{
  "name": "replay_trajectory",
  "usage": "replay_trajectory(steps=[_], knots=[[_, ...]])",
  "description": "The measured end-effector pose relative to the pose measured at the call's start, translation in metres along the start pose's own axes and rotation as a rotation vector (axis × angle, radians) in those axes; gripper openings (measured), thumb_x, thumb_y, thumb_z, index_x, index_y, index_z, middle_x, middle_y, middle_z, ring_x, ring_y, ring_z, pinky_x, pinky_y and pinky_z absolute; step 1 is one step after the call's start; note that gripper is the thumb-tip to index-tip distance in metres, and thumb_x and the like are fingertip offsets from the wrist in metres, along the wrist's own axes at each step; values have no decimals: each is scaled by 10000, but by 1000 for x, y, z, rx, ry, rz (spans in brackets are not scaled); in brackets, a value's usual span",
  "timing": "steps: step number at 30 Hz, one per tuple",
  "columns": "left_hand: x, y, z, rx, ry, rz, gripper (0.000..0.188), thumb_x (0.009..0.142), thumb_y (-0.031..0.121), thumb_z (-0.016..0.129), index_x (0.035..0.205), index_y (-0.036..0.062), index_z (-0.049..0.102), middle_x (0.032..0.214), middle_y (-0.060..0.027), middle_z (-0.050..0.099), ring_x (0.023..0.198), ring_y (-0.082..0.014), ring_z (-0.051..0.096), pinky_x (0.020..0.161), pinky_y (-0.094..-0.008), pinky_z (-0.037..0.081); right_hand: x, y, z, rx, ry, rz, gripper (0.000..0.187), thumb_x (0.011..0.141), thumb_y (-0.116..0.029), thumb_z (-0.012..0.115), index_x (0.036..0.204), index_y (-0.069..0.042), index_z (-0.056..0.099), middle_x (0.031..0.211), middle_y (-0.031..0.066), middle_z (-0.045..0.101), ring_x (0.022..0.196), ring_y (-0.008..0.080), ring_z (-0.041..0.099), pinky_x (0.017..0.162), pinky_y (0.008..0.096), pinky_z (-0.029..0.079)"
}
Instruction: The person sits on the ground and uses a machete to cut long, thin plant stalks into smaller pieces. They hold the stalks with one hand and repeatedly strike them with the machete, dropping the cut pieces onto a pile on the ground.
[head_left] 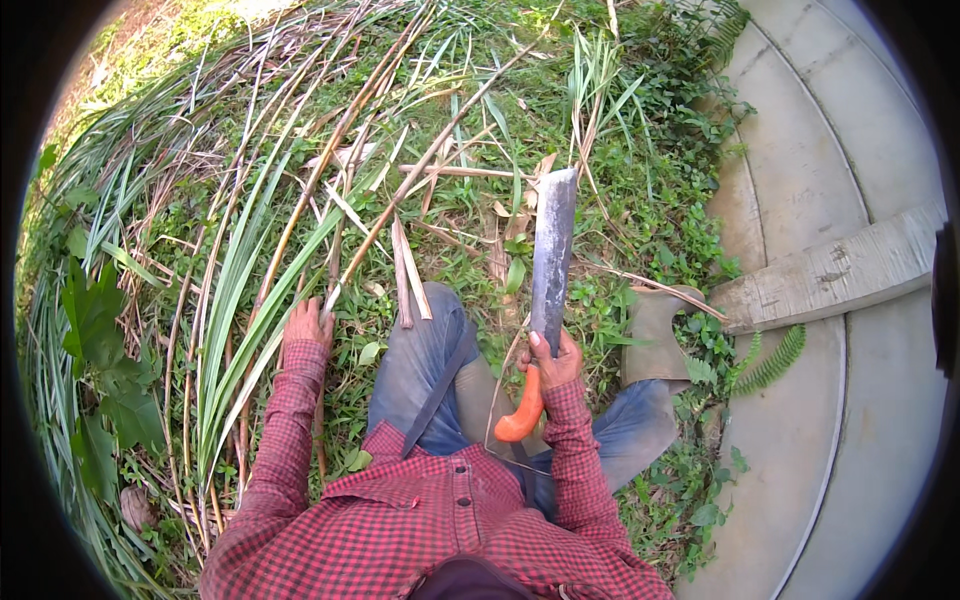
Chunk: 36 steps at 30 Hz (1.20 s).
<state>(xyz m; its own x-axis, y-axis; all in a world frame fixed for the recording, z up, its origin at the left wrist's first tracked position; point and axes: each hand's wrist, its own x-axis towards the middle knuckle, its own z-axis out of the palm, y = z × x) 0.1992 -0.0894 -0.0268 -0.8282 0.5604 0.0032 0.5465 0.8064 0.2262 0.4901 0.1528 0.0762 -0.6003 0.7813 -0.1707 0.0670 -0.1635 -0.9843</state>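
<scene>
In my right hand is a machete, its orange handle pointing down toward my lap. The fingers close round the top of the handle, where the blade starts. Its wide, dark, worn blade stands upright above the hand, its squared tip away from me. My left hand is low at the left, beside my knee, with its fingers around the near end of a long dry stalk. That stalk slants far and to the right. Leaves and other stems partly hide the fingers.
Long green leaves and stems lie heaped along the left. Short split pieces rest near my knee. At the right, a wooden beam lies across grey curved sheets. Low weeds and a fern border them.
</scene>
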Motion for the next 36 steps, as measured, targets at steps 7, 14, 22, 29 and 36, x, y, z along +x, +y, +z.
replay_trajectory(steps=[7,14,22,29,36], knots=[[48,41,13,-170,-217,-159,402,843,389,508,1025,32,538,872,-197,613,855,-354,584,748,-451,448,-22,-5,-20,-171,102,232,369,806,-317,644,969,-1,544,648,11,550,486,92,512,437,234,439],[8,33,-17,-452,-193,-94,403,877,394,443,977,26,575,802,-225,599,793,-400,574,690,-452,439,2,4,-32,-252,73,346,425,783,-347,662,979,12,548,642,40,558,456,100,512,397,243,428],[-153,35,-80,-420,-296,-197,293,887,332,458,847,45,501,647,-221,549,639,-425,547,547,-483,404,133,-11,-22,-547,-49,340,607,724,-444,668,1056,52,557,703,134,621,476,159,579,426,264,483],[-181,46,-117,-444,-315,-222,237,876,299,491,863,62,475,631,-210,559,600,-420,549,498,-480,404,249,12,26,-872,-78,282,680,709,-464,665,1087,85,532,800,184,635,524,193,610,499,299,495],[-182,54,-133,-351,-287,-205,227,867,280,502,875,53,495,608,-202,558,583,-410,553,500,-471,416,281,14,45,-939,-129,333,678,717,-496,642,1080,69,550,826,163,639,595,215,631,566,315,506]])
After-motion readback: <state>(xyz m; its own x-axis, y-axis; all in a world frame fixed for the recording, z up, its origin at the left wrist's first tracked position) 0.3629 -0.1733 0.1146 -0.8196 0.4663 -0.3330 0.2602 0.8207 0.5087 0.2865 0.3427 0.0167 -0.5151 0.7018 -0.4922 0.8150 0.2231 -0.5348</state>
